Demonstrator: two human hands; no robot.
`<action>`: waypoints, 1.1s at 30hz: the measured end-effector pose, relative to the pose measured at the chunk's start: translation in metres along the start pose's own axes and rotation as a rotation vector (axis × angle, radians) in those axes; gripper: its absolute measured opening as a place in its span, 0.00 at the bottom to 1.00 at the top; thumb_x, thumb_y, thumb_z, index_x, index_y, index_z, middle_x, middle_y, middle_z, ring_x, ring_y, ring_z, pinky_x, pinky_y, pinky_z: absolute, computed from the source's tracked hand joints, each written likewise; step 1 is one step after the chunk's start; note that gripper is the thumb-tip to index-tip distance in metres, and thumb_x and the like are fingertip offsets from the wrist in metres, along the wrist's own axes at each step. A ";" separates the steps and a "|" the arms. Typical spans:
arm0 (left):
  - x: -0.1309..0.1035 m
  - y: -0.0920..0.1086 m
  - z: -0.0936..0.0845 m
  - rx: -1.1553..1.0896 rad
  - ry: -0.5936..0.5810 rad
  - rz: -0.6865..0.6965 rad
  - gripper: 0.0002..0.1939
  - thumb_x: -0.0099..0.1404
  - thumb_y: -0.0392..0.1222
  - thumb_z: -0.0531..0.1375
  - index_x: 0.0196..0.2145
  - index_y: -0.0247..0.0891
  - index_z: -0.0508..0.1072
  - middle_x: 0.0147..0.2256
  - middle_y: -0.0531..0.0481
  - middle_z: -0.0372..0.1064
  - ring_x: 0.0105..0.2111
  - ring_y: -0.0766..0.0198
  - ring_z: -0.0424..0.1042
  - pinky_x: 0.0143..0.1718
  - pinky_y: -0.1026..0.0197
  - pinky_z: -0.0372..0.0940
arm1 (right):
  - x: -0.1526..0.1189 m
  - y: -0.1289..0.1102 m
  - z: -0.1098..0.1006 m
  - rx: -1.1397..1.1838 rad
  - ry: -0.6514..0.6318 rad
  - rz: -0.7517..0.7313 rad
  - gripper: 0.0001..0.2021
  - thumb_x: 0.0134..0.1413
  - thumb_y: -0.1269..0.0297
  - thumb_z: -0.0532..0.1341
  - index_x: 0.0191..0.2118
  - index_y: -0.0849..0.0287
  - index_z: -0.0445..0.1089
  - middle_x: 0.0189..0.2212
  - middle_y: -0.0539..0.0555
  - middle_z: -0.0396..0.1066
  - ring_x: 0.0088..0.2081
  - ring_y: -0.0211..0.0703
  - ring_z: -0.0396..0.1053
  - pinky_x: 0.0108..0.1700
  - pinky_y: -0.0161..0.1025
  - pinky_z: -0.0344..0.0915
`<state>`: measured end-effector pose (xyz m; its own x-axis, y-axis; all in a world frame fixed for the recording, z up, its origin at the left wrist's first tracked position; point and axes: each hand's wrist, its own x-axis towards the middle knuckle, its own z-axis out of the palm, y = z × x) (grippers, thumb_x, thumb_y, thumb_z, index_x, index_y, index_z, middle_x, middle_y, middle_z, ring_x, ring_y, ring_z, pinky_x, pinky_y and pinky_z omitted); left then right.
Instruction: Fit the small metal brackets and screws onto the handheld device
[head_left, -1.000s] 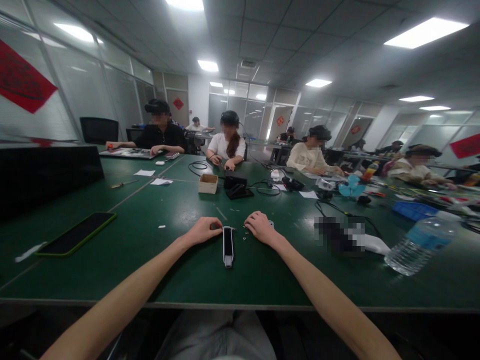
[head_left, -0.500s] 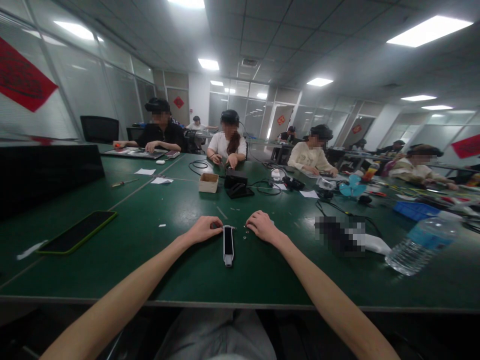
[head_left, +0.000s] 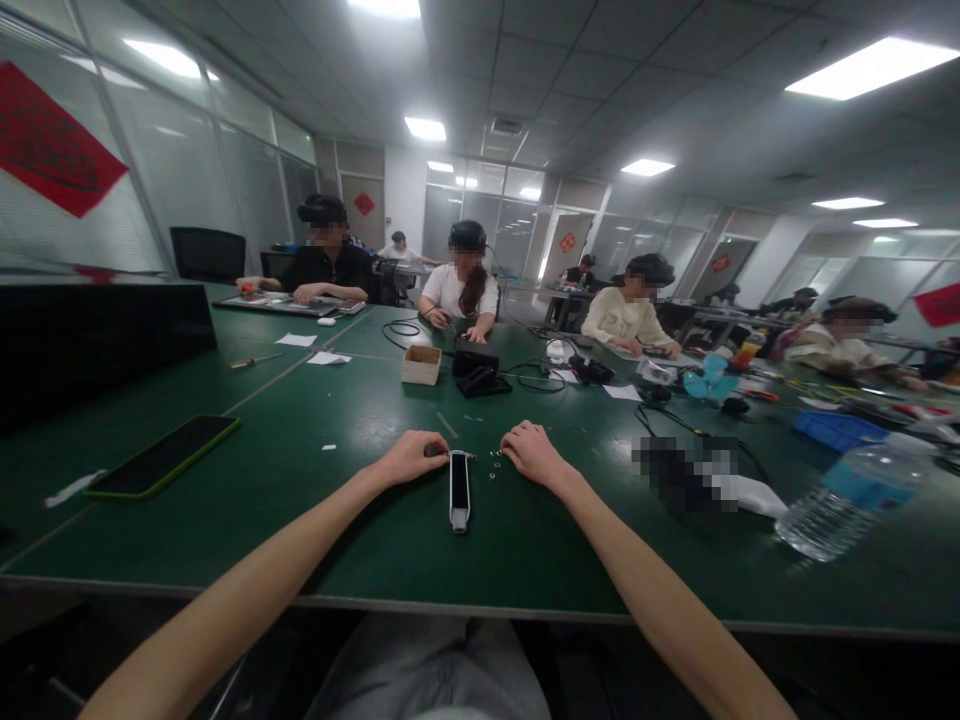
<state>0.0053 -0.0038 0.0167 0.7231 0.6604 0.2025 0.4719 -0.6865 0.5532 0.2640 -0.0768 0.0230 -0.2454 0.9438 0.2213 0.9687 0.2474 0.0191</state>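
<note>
White and slim, a device (head_left: pixel 459 492) with a dark face lies on the green surface (head_left: pixel 360 545), between the two hands. The left hand (head_left: pixel 411 458) curls its fingers at the device's far end; whether they clamp anything, I cannot tell. The right hand (head_left: pixel 531 452) bends its fingers beside tiny parts (head_left: pixel 492 476); whether they pinch one is unclear.

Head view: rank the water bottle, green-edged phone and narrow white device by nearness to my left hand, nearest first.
1. Narrow white device: just right of the left hand.
2. Green-edged phone: to the left.
3. Water bottle: far right, past the right hand.
</note>
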 end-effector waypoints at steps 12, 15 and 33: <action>-0.002 0.001 -0.001 -0.011 0.004 0.023 0.12 0.61 0.47 0.59 0.38 0.38 0.75 0.35 0.50 0.73 0.31 0.64 0.71 0.32 0.63 0.64 | 0.002 0.001 0.000 0.011 -0.029 0.025 0.09 0.60 0.64 0.56 0.38 0.58 0.73 0.39 0.57 0.71 0.45 0.49 0.62 0.48 0.47 0.57; -0.002 0.000 0.000 -0.004 0.008 0.028 0.12 0.61 0.47 0.59 0.38 0.38 0.75 0.35 0.50 0.74 0.30 0.64 0.70 0.32 0.64 0.64 | 0.003 -0.003 0.000 -0.006 -0.051 0.063 0.10 0.60 0.64 0.55 0.36 0.59 0.73 0.38 0.59 0.71 0.43 0.50 0.63 0.47 0.48 0.58; -0.001 -0.003 0.001 0.025 -0.002 0.041 0.11 0.60 0.45 0.58 0.38 0.38 0.75 0.35 0.51 0.73 0.30 0.64 0.70 0.32 0.64 0.63 | 0.004 -0.008 0.015 -0.165 0.026 0.039 0.12 0.59 0.67 0.51 0.37 0.64 0.71 0.37 0.63 0.71 0.41 0.51 0.63 0.45 0.48 0.59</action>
<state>0.0038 -0.0025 0.0142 0.7430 0.6311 0.2230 0.4546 -0.7204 0.5239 0.2547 -0.0718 0.0087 -0.2085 0.9456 0.2498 0.9709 0.1692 0.1697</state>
